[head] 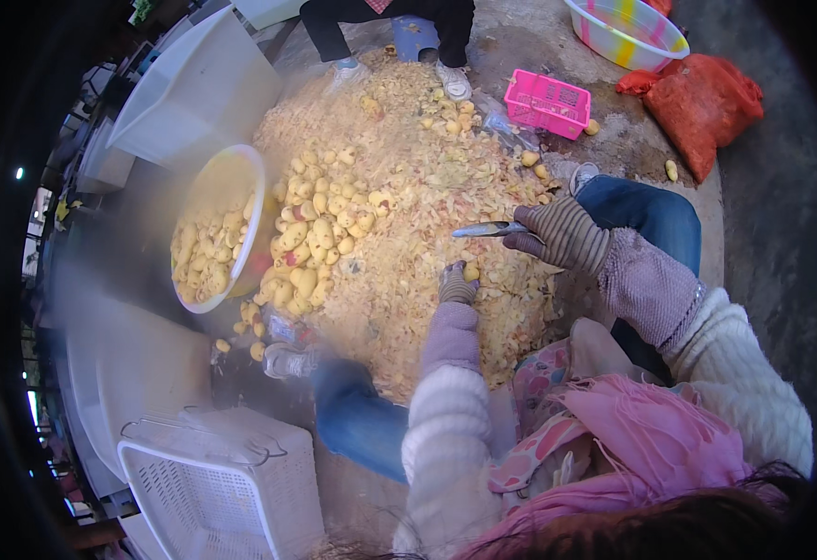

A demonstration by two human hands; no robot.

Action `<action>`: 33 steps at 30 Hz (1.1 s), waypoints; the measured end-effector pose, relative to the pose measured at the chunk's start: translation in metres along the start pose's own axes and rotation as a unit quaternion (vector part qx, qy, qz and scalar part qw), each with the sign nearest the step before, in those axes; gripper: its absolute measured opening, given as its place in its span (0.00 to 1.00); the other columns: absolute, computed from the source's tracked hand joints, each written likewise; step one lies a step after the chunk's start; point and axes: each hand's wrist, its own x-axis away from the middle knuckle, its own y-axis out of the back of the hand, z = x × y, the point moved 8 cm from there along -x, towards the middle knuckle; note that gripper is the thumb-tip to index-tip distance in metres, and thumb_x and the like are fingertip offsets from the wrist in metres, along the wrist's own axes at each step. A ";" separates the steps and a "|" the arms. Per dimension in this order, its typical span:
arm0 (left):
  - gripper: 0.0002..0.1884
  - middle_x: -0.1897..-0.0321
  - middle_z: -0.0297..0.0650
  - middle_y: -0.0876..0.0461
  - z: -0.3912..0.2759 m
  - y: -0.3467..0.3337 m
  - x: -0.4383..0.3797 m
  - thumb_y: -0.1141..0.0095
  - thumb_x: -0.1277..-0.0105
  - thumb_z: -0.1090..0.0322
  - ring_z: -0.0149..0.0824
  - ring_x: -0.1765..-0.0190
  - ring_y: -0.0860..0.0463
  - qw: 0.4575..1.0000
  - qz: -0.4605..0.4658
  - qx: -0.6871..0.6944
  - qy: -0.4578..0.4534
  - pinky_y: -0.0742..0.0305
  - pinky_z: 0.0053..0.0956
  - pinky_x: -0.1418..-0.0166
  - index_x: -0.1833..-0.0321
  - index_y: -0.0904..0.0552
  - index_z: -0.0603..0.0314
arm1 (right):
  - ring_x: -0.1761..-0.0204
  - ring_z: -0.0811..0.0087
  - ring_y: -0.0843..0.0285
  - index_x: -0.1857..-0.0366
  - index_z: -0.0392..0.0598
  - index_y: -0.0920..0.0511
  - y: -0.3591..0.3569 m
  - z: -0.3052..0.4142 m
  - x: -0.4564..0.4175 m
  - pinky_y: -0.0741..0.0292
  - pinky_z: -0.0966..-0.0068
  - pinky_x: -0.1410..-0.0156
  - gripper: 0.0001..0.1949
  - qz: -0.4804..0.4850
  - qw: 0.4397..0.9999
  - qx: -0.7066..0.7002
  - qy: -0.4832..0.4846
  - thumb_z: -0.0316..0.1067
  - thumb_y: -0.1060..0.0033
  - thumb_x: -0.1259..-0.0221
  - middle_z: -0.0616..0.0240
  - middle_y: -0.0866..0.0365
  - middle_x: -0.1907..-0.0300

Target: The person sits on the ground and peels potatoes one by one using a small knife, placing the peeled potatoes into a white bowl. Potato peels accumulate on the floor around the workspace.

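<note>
My left hand [459, 283], in a knitted glove, has its fingers around a small peeled potato [472, 271] just above a broad heap of peelings [408, 280]. Up and to the right, my right hand [555, 234], in a striped knitted glove, grips a peeler [490, 229], whose metal end points left over the peelings. Peeled potatoes [322, 233], some with reddish skin patches, lie piled left of my hands. Beyond them a round plastic tub [260, 210], tilted, holds more potatoes. The left side of the view is hazy.
A co-worker [380, 31] sits across the heap. A pink plastic basket [548, 105], a red mesh sack [706, 105] and a striped basin [625, 35] stand at the upper right. White plastic bins [191, 84] line the left; a white perforated basket [289, 476] is at the lower left.
</note>
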 end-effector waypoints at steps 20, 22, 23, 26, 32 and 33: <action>0.35 0.48 0.45 0.20 -0.084 0.177 0.175 0.30 0.44 0.70 0.39 0.54 0.17 0.614 -0.084 0.775 -0.125 0.19 0.27 0.55 0.34 0.31 0.63 | 0.73 0.49 0.19 0.64 0.46 0.25 -0.051 0.082 -0.025 0.25 0.55 0.66 0.24 0.039 0.977 -0.001 0.209 0.60 0.53 0.30 0.54 0.21 0.78; 0.34 0.52 0.44 0.20 -0.077 0.172 0.191 0.30 0.44 0.69 0.36 0.56 0.18 0.627 -0.094 0.767 -0.102 0.21 0.24 0.59 0.34 0.30 0.62 | 0.73 0.51 0.19 0.65 0.46 0.25 -0.061 0.096 -0.024 0.25 0.55 0.66 0.24 0.077 0.961 -0.008 0.267 0.61 0.54 0.30 0.56 0.21 0.78; 0.34 0.52 0.44 0.20 -0.072 0.169 0.195 0.30 0.44 0.70 0.35 0.56 0.18 0.642 -0.102 0.755 -0.086 0.21 0.23 0.59 0.34 0.30 0.62 | 0.73 0.51 0.19 0.65 0.46 0.25 -0.058 0.085 -0.033 0.25 0.55 0.66 0.24 0.049 0.982 0.008 0.185 0.61 0.54 0.31 0.56 0.21 0.78; 0.33 0.51 0.43 0.20 -0.049 0.162 0.202 0.31 0.44 0.72 0.34 0.55 0.18 0.708 -0.144 0.692 0.002 0.20 0.24 0.57 0.34 0.30 0.62 | 0.73 0.52 0.18 0.65 0.46 0.25 -0.049 0.064 -0.043 0.25 0.56 0.68 0.24 -0.011 0.997 0.066 0.028 0.61 0.53 0.31 0.56 0.20 0.77; 0.36 0.46 0.41 0.22 -0.049 0.169 0.198 0.31 0.48 0.79 0.36 0.45 0.21 0.761 -0.175 0.621 -0.067 0.18 0.26 0.44 0.34 0.29 0.63 | 0.74 0.53 0.18 0.65 0.47 0.24 -0.063 0.082 -0.036 0.25 0.56 0.68 0.23 0.030 0.992 0.018 0.119 0.59 0.52 0.31 0.56 0.19 0.77; 0.36 0.45 0.41 0.23 -0.043 0.167 0.198 0.32 0.49 0.80 0.36 0.45 0.21 0.744 -0.192 0.639 -0.039 0.19 0.26 0.43 0.34 0.29 0.63 | 0.73 0.52 0.17 0.65 0.48 0.24 -0.061 0.068 -0.039 0.24 0.55 0.67 0.23 0.005 0.998 0.052 0.033 0.60 0.51 0.31 0.57 0.19 0.76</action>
